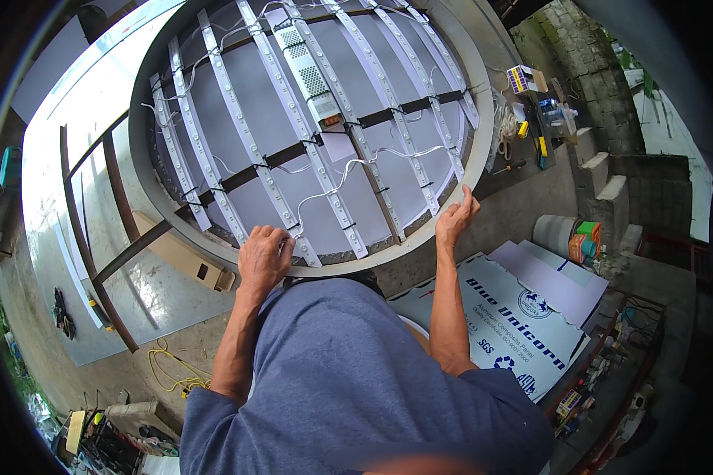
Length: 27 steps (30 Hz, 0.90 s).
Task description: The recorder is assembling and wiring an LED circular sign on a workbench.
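A large round light box (383,256) with a pale rim lies in front of me, its back open. Rows of white LED strips (249,131) cross it, tied to dark metal bars (289,155). A perforated metal power supply (307,70) sits among the strips. My left hand (263,260) is at the near rim with bent fingers closed at the end of a white wire (325,194), which crosses several strips; the fingertips are partly hidden. My right hand (455,219) lies against the rim at the right, index finger stretched out, with nothing visible in it.
A dark metal frame (117,190) and a long cardboard box (184,257) are at the left. A yellow cord (166,366) lies on the floor. A printed panel sheet (499,317) is at the lower right. Small tools, a screwdriver (511,166) among them, lie beyond the right rim.
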Each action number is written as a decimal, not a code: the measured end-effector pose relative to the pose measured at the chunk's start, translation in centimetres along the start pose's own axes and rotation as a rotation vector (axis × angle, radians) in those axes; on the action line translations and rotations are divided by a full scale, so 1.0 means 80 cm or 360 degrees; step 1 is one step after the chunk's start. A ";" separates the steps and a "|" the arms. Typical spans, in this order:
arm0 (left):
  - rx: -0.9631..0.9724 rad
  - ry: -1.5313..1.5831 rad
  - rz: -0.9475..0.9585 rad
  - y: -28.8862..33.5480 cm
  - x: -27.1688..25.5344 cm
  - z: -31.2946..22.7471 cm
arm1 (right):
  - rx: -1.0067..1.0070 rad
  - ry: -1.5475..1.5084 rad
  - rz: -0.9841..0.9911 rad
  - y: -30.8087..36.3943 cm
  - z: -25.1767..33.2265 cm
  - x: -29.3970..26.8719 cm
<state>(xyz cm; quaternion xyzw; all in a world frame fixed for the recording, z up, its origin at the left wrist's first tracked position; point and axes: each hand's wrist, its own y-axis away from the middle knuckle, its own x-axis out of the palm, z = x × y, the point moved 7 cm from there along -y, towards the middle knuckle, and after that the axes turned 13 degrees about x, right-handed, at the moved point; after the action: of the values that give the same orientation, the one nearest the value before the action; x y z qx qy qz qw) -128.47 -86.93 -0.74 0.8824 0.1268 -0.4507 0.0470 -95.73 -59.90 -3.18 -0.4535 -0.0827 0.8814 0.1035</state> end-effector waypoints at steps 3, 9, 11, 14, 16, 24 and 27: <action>-0.0048 -0.0004 0.0026 -0.001 0.000 0.001 | 0.0011 0.0064 0.0002 -0.001 0.000 0.001; -0.0085 -0.0076 0.0062 -0.001 0.007 0.010 | -0.0053 -0.0002 0.0000 -0.006 -0.005 0.012; -0.0088 -0.0026 0.0062 -0.005 0.010 0.012 | -0.0071 0.0032 -0.0035 -0.010 -0.011 0.008; -0.0123 -0.0033 0.0085 -0.006 0.010 0.014 | -0.0081 0.0016 -0.0013 -0.015 -0.012 0.010; -0.0118 -0.0050 0.0087 -0.004 0.008 0.013 | -0.0103 0.0008 0.0011 -0.013 -0.012 0.013; -0.0123 -0.0023 0.0092 0.003 0.014 0.015 | -0.0146 0.0053 -0.0012 -0.011 -0.018 0.010; -0.0111 -0.0009 0.0115 0.003 0.018 0.015 | -0.0136 0.0067 -0.0002 -0.012 -0.021 0.011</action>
<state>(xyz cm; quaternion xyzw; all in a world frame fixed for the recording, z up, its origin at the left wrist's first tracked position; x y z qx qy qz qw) -128.54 -87.14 -2.57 0.8829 0.1104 -0.4466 0.0944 -94.74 -58.65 -4.57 -0.4759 -0.1183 0.8672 0.0865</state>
